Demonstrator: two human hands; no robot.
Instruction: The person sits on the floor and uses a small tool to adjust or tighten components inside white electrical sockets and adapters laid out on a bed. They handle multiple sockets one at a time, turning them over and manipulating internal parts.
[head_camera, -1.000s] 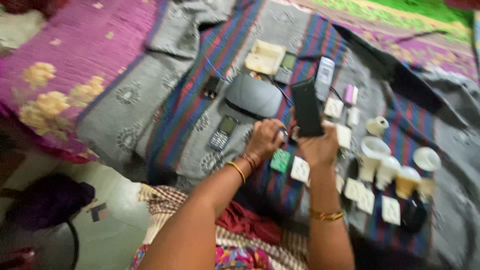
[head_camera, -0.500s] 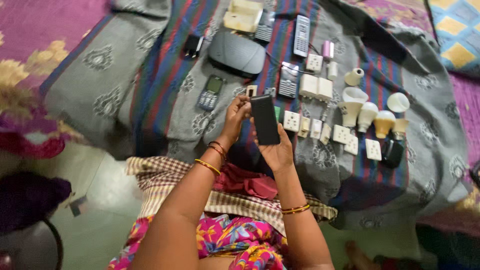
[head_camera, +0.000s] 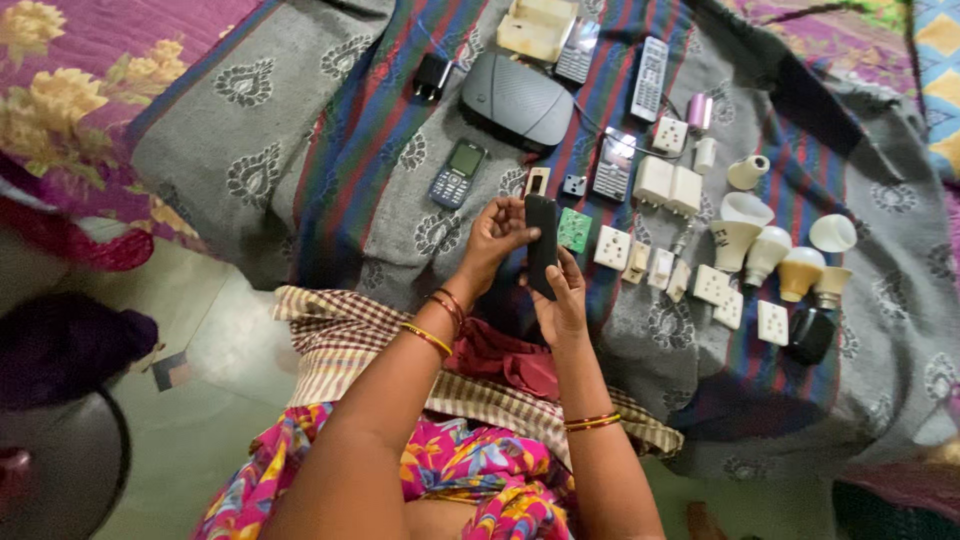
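A slim black phone (head_camera: 541, 244) stands on edge between both hands, above the striped grey cloth (head_camera: 330, 170). My right hand (head_camera: 562, 300) cradles it from below. My left hand (head_camera: 495, 232) pinches its upper left side with the fingertips. Close behind the phone lie a small green circuit board (head_camera: 574, 230) and a white socket plate (head_camera: 612, 247). A dark keypad phone (head_camera: 457, 172) rests on the cloth to the left.
On the cloth lie a dark oval router (head_camera: 516, 100), a black adapter (head_camera: 432, 76), a white remote (head_camera: 649, 79), several white switches and sockets (head_camera: 715, 285), and several bulbs (head_camera: 766, 255). A flowered purple bedspread (head_camera: 90, 70) is at left; tiled floor (head_camera: 215, 390) below.
The view has shifted and drawn nearer. The black phone has turned from showing its flat face to standing edge-on, and my left fingers have moved onto its upper side.
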